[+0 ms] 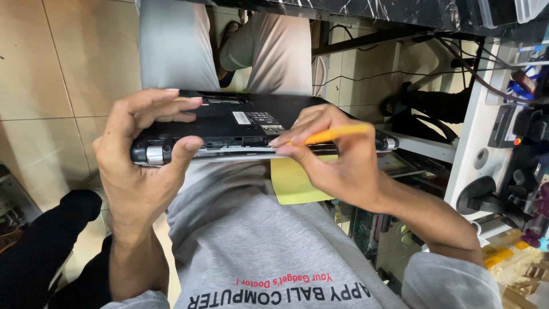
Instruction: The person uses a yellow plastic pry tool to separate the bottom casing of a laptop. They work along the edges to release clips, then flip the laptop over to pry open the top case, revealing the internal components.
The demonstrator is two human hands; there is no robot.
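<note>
The right hand (337, 160) is pinching a slim orange tool (334, 134) closed-fingered, its tip meeting the seam of a black laptop (240, 123) lying underside-up across the lap. At nine o'clock, the left hand (146, 151) is wrapping the laptop's hinge corner, thumb underneath. A yellow cloth (291, 183) is showing at six o'clock.

We see the black laptop (240, 123) resting bottom-up on the lap (246, 217) of the seated person, over the grey shirt. A yellow card (291, 183) lies just under its near edge. Below is a beige tiled floor (57, 68). At the top runs a dark marbled table (366, 11) with clear plastic boxes (509, 10) on it.
</note>
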